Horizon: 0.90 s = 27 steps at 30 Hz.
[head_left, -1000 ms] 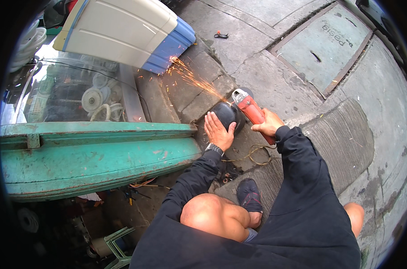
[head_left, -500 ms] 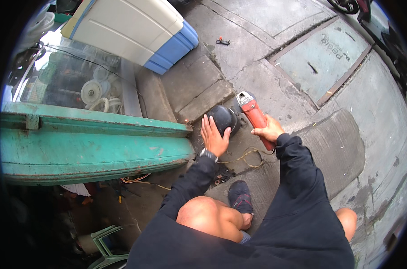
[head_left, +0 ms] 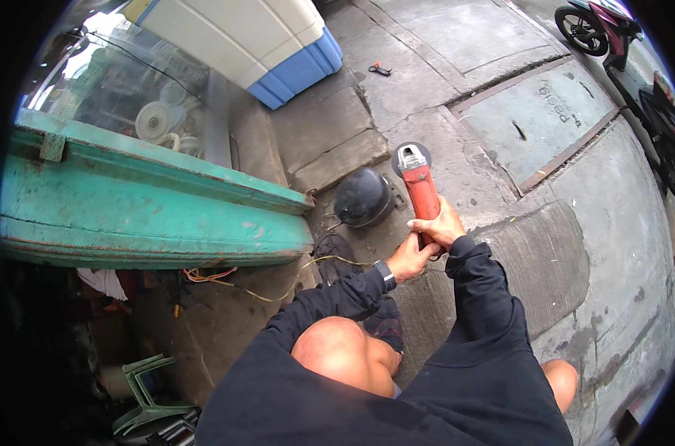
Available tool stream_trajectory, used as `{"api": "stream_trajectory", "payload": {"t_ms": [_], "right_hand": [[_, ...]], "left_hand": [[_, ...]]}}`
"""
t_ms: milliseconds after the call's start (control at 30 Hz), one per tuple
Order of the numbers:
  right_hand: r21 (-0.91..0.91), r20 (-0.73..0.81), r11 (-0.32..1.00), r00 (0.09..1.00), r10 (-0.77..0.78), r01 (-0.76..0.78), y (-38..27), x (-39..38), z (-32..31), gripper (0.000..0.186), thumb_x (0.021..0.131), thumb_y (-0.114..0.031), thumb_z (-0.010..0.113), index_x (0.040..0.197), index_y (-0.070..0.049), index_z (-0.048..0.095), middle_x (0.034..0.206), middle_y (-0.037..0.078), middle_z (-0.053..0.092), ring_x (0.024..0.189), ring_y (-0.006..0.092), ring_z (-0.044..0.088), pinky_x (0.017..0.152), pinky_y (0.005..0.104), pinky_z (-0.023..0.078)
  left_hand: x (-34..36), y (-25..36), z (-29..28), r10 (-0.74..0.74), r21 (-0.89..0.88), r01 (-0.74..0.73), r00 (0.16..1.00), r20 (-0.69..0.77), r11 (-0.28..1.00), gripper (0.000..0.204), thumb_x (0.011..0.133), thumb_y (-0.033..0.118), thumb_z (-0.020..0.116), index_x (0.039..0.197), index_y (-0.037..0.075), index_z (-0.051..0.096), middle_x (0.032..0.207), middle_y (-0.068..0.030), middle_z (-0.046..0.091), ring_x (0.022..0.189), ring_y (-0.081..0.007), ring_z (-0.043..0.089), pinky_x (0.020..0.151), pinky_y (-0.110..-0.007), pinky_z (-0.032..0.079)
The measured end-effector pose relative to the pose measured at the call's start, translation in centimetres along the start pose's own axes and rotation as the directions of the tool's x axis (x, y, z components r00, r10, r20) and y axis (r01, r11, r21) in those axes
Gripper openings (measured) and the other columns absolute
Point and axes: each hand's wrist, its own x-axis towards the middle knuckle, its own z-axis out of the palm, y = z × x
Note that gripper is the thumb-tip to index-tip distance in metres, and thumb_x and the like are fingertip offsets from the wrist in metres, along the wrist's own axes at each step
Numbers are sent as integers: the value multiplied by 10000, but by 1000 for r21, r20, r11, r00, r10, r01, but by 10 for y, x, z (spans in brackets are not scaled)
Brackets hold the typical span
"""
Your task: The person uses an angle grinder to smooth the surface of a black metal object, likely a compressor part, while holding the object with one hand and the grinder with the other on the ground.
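A red angle grinder (head_left: 422, 189) with a silver head and a dark disc (head_left: 412, 156) points away from me above the concrete. My right hand (head_left: 443, 225) is wrapped round its body from the right. At the rear end of the grinder, my left hand (head_left: 410, 256) closes in from below, its thumb side against the tool and the right hand. Left of the disc, a shiny black dome-shaped thing (head_left: 362, 197) sits on the ground, touched by neither hand. A yellowish cord (head_left: 281, 297) runs over the ground toward my left wrist.
On the left stands a green metal ledge (head_left: 159, 215) beneath a glass case (head_left: 121, 89). A white-and-blue cooler box (head_left: 285, 78) is beyond it. Motorcycles (head_left: 586, 31) line the far right. A small dark clip-like thing (head_left: 380, 70) lies on the pavement. A green chair (head_left: 148, 398) is at lower left.
My left hand has left the black dome-shaped thing and come right, to the grinder's rear end. The grinder now points more directly away from me, still in my right hand.
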Motion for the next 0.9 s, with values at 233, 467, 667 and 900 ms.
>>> {"api": "stream_trajectory", "payload": {"t_ms": [233,467,667,900], "right_hand": [[77,34,995,998,-59,56,4,-7,4,937,670,-350,972,1416,-19,512,1228,209,708,1122,329,707,983,436,550],[121,83,989,991,-100,90,9,8,3,895,701,-302,947,1425,-7,511,1221,223,724,1119,308,721,985,426,552],[138,48,990,998,-47,40,23,13,12,866,711,-295,950,1402,9,526,1235,218,716,1130,292,714,991,417,551],[115,71,992,996,-62,53,28,15,7,819,763,-212,938,1417,10,499,1209,157,680,1074,232,680,955,404,562]], "left_hand": [[-8,-14,1,123,76,-117,989,-85,990,412,1044,148,703,1363,7,483,1225,-81,656,1092,-161,647,949,-350,546],[-3,3,0,101,-25,-108,973,-210,994,563,985,127,781,1354,-10,379,1218,-167,670,1143,-216,684,955,-371,600],[-6,2,-1,116,-31,-126,969,-218,992,599,956,131,815,1321,-28,367,1189,-193,701,1061,-245,729,938,-386,618],[-9,16,-1,38,279,8,987,-158,960,502,973,282,803,1228,-38,512,1013,-162,758,947,-219,757,834,-361,606]]}}
